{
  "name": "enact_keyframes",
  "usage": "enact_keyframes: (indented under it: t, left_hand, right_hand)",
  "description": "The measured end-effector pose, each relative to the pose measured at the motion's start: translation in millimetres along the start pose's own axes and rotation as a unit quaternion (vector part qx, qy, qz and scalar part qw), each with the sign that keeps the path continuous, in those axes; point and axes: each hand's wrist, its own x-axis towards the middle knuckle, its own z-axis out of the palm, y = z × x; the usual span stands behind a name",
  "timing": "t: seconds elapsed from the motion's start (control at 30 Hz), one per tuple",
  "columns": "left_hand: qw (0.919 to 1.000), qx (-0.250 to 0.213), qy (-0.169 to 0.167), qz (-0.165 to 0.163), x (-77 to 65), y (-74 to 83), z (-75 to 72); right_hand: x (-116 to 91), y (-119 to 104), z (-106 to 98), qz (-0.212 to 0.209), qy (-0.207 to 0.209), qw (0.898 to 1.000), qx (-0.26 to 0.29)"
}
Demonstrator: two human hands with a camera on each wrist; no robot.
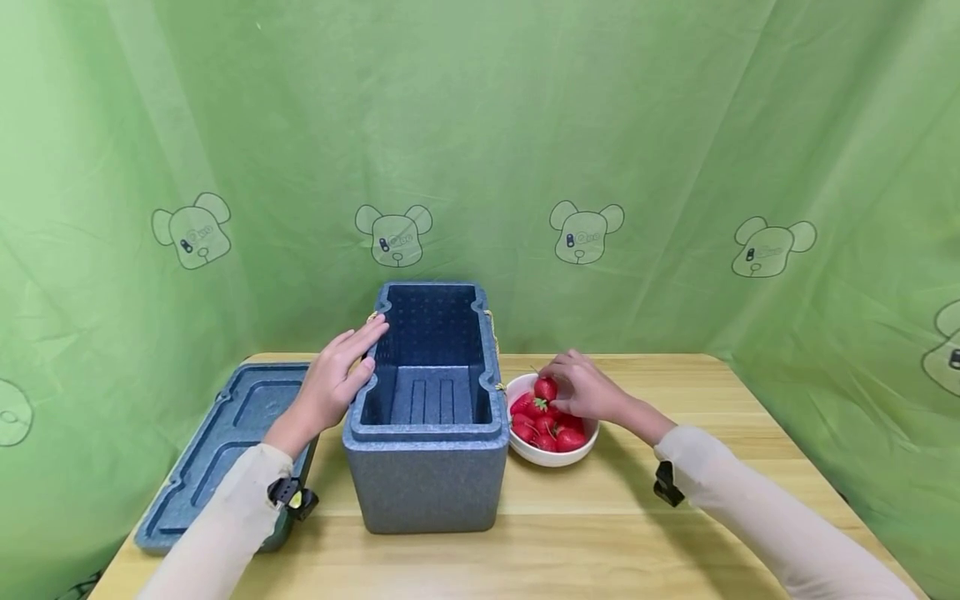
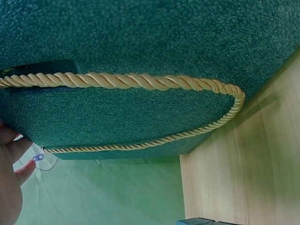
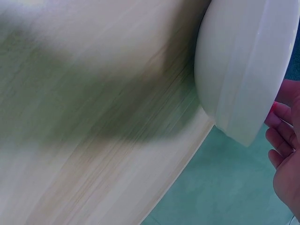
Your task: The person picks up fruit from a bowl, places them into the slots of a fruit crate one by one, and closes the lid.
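A deep blue-grey foam box (image 1: 426, 487) stands lidless on the table, its ribbed floor showing. My left hand (image 1: 333, 383) rests on the box's left rim with its fingers extended. In the left wrist view, a twisted gold rope (image 2: 140, 81) loops along the box's side, close to the fingers (image 2: 26, 171). To the right of the box sits a white bowl (image 1: 547, 458) of red strawberries (image 1: 572, 439). My right hand (image 1: 588, 387) is over the bowl's back right part, pinching one strawberry (image 1: 546, 388) at the top of the pile. The bowl's wall hides most of that grip in the right wrist view.
The box's lid (image 1: 225, 442) lies on the table left of the box, partly under my left forearm. Wooden table (image 1: 600, 542) extends in front and to the right. A green curtain (image 1: 480, 150) with bear faces surrounds the table's back and sides.
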Motion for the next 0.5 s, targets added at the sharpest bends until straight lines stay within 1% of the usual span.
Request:
enact_keyframes:
  t: [0.13, 0.33, 0.5]
  left_hand:
    - [1.0000, -0.002, 0.000, 0.001, -0.9, -0.1, 1.1]
    - [1.0000, -0.001, 0.007, 0.003, -1.6, 0.2, 0.5]
    - [1.0000, -0.001, 0.007, 0.003, -1.4, 0.4, 0.1]
  right_hand:
    - [-0.8, -0.8, -0.3, 0.001, -0.006, 1.000, -0.003]
    - [0.4, -2.2, -1.0, -0.011, -0.002, 1.000, -0.004]
    - [1.0, -2.9, -2.4, -0.007, -0.006, 1.000, -0.001]
